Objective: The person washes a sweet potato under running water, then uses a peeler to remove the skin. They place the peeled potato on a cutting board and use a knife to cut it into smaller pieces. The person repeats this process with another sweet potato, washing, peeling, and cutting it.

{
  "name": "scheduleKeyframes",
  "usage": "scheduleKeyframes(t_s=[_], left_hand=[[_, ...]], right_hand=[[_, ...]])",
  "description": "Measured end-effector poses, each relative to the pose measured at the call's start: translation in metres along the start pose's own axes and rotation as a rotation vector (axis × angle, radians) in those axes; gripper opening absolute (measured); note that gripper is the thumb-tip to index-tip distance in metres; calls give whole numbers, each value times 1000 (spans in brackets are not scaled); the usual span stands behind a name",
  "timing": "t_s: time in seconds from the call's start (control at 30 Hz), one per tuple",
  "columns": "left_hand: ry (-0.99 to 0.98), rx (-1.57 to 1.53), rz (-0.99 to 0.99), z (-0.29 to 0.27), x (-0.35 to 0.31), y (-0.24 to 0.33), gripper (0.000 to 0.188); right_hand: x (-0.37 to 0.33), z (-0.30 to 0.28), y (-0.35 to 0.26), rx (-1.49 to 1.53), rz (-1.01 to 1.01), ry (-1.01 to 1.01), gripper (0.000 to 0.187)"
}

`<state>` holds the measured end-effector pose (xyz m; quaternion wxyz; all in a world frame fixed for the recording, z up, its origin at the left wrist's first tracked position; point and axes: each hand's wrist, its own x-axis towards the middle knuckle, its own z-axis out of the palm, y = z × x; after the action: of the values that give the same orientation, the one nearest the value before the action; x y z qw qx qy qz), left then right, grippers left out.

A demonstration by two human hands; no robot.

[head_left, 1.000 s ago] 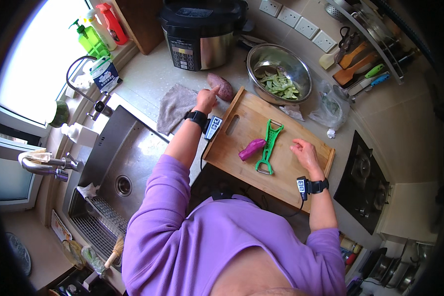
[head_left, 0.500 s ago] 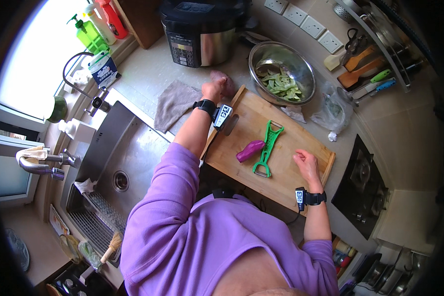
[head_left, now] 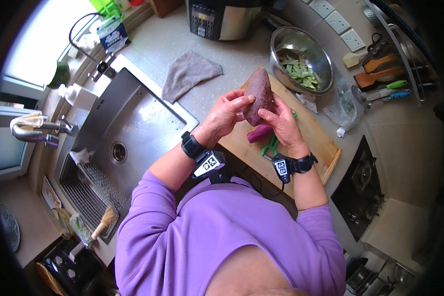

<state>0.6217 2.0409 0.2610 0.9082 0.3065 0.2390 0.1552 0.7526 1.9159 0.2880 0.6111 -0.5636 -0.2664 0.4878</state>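
Now the reddish-brown tuber (head_left: 258,98) has left the table (head_left: 150,54) and is raised above the wooden board (head_left: 322,157). The left hand (head_left: 226,113) holds it from one side, and the right hand (head_left: 286,126), empty before, grips the other. So both hands are occupied, while the green peeler (head_left: 273,142) and purple piece (head_left: 258,133) lie on the board, unheld.

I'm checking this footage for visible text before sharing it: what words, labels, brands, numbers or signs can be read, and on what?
No wording is clear enough to quote.
Blue-and-white package: printing, too blurred.
Cooker panel: markings, too small.
Left wrist tag: black-and-white pattern, no readable words.
Right wrist tag: similar pattern, no readable words.
Reddish-brown tuber: no writing visible.
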Motion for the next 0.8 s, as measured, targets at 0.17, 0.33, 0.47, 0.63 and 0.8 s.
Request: scheduleKeyframes(t_s=[0.17, 0.33, 0.47, 0.63, 0.8], left_hand=[[-31, 57, 23, -11, -34, 12, 47], [-3, 87, 35, -20, -47, 12, 45], [20, 98, 56, -27, -51, 10, 46], [-48, 144, 88, -35, -55, 8, 48], [-27, 180, 71, -37, -57, 7, 46]], right_hand=[[-8, 28, -11, -15, -9, -82, 73], [-9, 38, -5, -88, 47, -84, 75], [-11, 45, -2, -162, 74, -87, 77], [-13, 52, -1, -239, 99, -83, 78], [-13, 52, 5, -272, 93, -79, 76]])
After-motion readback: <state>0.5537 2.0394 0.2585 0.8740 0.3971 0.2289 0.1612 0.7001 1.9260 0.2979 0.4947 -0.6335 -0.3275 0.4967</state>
